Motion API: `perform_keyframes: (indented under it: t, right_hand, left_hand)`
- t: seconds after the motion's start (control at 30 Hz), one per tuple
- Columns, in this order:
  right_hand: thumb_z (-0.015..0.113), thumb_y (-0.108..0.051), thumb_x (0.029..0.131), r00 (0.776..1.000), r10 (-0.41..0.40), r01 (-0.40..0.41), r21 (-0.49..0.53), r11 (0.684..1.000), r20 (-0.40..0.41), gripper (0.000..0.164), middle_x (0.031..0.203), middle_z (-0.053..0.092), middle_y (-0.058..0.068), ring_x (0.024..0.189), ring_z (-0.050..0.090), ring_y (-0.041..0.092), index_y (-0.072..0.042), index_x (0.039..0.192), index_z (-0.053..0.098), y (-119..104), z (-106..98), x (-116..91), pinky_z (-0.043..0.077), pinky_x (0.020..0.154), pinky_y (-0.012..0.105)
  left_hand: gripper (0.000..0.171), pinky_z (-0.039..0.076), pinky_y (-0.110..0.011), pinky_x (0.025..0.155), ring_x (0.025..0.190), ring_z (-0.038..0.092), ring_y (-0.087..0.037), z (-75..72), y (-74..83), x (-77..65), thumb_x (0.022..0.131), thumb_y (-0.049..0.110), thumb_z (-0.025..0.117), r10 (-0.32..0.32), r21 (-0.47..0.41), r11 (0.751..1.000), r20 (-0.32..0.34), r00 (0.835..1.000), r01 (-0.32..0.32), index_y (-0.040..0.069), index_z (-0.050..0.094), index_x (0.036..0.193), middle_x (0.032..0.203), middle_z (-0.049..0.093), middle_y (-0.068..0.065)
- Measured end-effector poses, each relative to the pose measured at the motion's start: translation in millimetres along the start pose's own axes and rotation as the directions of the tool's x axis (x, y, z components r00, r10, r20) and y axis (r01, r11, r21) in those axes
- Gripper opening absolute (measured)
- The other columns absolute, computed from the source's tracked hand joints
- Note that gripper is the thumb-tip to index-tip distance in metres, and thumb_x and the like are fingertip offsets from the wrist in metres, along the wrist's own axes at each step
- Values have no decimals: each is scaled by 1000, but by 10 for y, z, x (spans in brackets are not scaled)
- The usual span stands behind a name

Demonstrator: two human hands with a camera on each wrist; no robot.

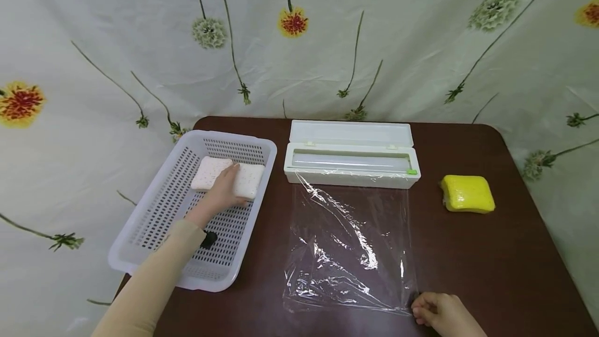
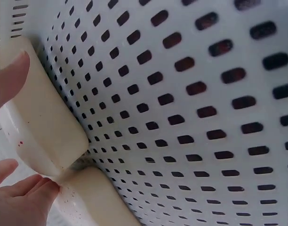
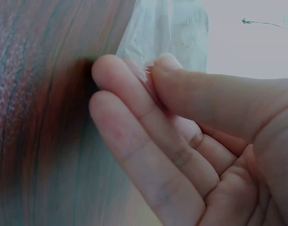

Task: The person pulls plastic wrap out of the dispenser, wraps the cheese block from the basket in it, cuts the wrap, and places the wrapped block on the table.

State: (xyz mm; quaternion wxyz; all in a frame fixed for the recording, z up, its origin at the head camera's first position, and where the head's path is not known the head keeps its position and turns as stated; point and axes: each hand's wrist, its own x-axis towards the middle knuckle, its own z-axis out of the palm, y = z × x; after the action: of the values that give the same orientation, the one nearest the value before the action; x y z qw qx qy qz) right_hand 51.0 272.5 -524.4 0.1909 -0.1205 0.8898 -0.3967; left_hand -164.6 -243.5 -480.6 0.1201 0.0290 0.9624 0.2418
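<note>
Your left hand point(image 1: 223, 189) lies palm-down on the white speckled rectangular sponge point(image 1: 209, 170) at the far end of the white perforated plastic basket point(image 1: 154, 207). The sponge's long axis runs left-right, crosswise to your fingers, which curl over its near edge; in the left wrist view, fingertips point(image 2: 10, 77) bear on its side. Forearm stretched forward over the basket.

Your right hand point(image 1: 442, 312) pinches the near right corner of the clear cling-film sheet point(image 1: 348, 248), thumb against forefinger, low on the dark wooden table point(image 1: 491, 254).
</note>
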Motion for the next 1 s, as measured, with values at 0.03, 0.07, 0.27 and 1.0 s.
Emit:
perform_keyframes:
  t: [0.03,0.07,0.27,1.0]
  right_hand:
    - [70,-4,86,1000,0,0,-6,1000,-7,8,71,66,-10,63,56,-7,-9,80,68,-3,1,2,50,54,19]
    - [71,-4,86,1000,0,0,-13,1000,-15,9,70,66,-10,63,56,-7,-10,80,68,-5,2,5,50,54,19]
    - [69,-3,87,1000,24,-24,-13,1000,-19,8,71,67,-9,63,55,-7,-9,82,68,-14,10,19,50,54,19]
    - [71,-8,88,996,82,-81,17,997,-24,6,71,68,-8,63,57,-5,-9,82,68,-71,6,47,50,56,18]
  left_hand:
    - [116,19,-58,119,147,14,-48,14,-7,11,71,9,88,-14,6,1000,7,1000,14,-3,10,156,161,8,-29]
    - [115,20,-58,119,147,13,-48,29,-8,22,71,7,87,-26,14,1000,9,1000,26,-3,10,156,162,7,-28]
    - [119,22,-58,117,147,12,-49,99,-56,73,69,5,87,-68,42,997,11,998,67,-1,7,157,162,2,-28]
    - [97,38,-62,107,130,40,-52,36,-76,40,82,21,81,-26,-16,1000,-61,998,25,0,20,155,149,25,-37]
